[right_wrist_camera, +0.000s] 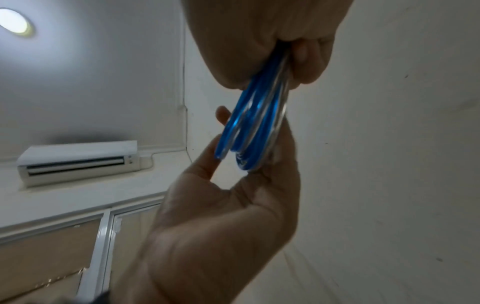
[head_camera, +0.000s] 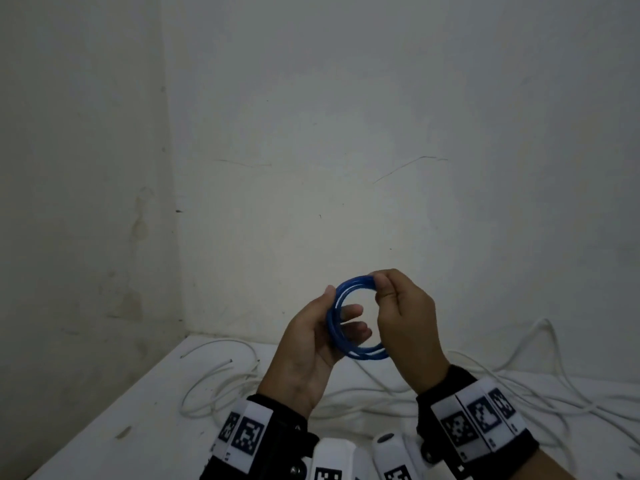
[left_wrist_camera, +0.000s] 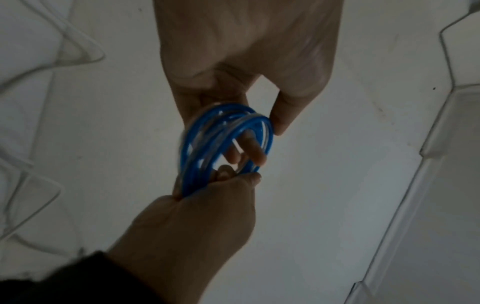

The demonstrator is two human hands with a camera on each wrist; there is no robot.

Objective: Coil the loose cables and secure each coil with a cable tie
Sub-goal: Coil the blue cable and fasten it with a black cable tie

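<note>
A blue cable coil [head_camera: 367, 355] of several loops hangs in the air in front of the corner wall. My left hand [head_camera: 320, 329] holds its left side, with fingers [head_camera: 353, 311] through the ring and the thumb on the outside. My right hand [head_camera: 382, 287] pinches the top of the coil between thumb and forefinger. In the left wrist view the coil [left_wrist_camera: 192, 144] sits between the left hand [left_wrist_camera: 246, 51] above and the right hand [left_wrist_camera: 202, 216] below. The right wrist view shows the coil [right_wrist_camera: 249, 123] edge-on, right hand [right_wrist_camera: 259, 30] above, left hand [right_wrist_camera: 221, 216] below. No cable tie is visible.
Loose white cables [head_camera: 221, 368] sprawl over the white table [head_camera: 138, 410] below my hands, and more white cable [head_camera: 554, 375] lies on the right. Walls close the table at the left and back. White wrist devices [head_camera: 346, 455] fill the bottom edge.
</note>
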